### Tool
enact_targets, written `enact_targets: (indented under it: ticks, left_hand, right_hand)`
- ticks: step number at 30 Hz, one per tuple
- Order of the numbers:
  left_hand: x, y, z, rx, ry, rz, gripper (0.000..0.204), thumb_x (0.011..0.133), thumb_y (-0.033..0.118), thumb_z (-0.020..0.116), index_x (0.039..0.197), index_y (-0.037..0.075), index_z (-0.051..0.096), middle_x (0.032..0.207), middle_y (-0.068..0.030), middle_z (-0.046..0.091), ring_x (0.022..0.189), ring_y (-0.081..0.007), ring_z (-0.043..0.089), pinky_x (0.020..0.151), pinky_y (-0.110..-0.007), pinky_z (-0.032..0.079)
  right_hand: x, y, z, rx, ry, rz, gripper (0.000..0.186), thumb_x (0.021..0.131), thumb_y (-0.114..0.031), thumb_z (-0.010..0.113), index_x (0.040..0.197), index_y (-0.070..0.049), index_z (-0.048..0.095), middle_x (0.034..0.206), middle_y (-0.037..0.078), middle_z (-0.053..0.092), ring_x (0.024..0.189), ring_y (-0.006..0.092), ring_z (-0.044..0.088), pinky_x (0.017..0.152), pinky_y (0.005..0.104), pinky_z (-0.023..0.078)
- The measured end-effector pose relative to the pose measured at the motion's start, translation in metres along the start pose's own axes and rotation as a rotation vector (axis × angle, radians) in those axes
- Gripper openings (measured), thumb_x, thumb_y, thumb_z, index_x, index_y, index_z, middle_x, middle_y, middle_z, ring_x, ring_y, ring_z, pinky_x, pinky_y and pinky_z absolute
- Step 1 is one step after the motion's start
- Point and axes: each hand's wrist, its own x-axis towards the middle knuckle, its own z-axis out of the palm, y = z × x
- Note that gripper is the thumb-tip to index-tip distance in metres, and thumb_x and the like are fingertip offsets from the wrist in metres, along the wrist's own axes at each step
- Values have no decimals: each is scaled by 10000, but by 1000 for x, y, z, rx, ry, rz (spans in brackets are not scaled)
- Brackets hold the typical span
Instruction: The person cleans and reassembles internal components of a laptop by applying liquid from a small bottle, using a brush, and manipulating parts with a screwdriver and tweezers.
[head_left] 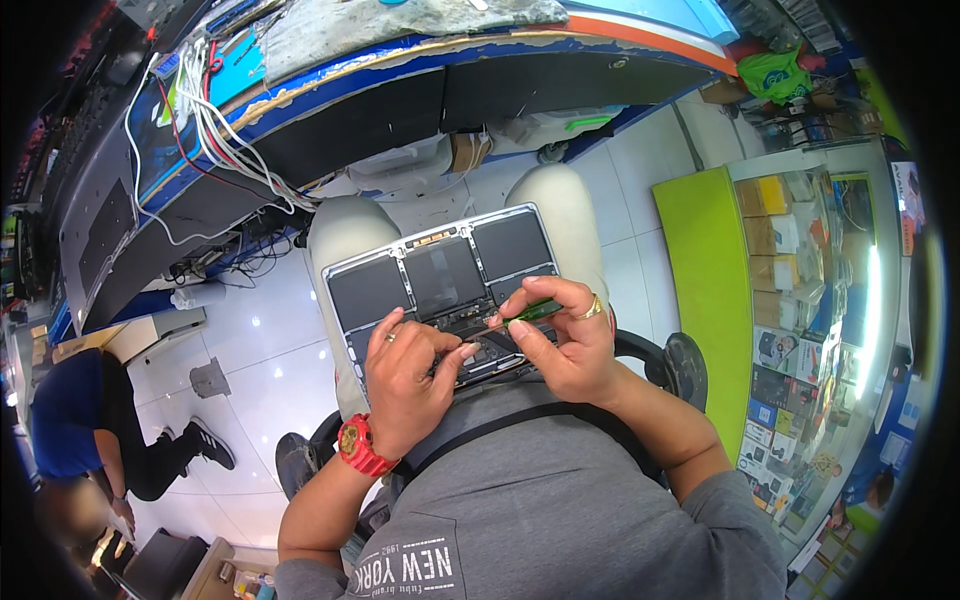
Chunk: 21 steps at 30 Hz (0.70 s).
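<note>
An opened laptop base (437,290) lies across my lap, its dark battery cells and circuit board bare. My right hand (570,345) pinches a slim screwdriver (534,312) by its green handle, over the board. The thin shaft points left toward my left hand (405,372). There the thumb and index finger are drawn together by the shaft's end; whether they grip the tip or some small part cannot be made out. Both hands hide part of the board and the laptop's near edge.
A workbench (330,105) with hanging cables (215,130) stands ahead. Chair armrests (684,370) flank me. To the right is a glass display case (800,330) with a green side panel (705,300). Another person (80,425) bends down at the left.
</note>
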Motion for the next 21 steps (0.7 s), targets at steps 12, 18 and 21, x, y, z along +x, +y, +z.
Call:
enact_targets:
  ticks: [12,18,21]
  left_hand:
    - [1,-2,0,11,-17,5,165,901,126,900,877,83,743,843,-27,750,807,-221,720,1169,-542,476]
    - [1,-1,-1,12,-12,6,154,896,119,899,879,86,750,842,-25,748,807,-217,720,1177,-540,468]
    - [1,-2,-1,8,-18,7,153,893,119,901,877,88,752,840,-25,748,806,-214,720,1180,-539,465]
  right_hand:
    - [-1,0,2,-7,-12,26,502,1058,70,682,1516,-7,490,1253,154,699,1119,224,771,943,346,664]
    - [-1,1,4,-3,-10,35,506,1055,65,692,1515,-6,493,1245,157,703,1117,227,774,942,344,667]
    - [-3,2,4,-22,-9,63,521,1052,70,698,1519,-13,480,1230,164,703,1111,234,771,956,360,661]
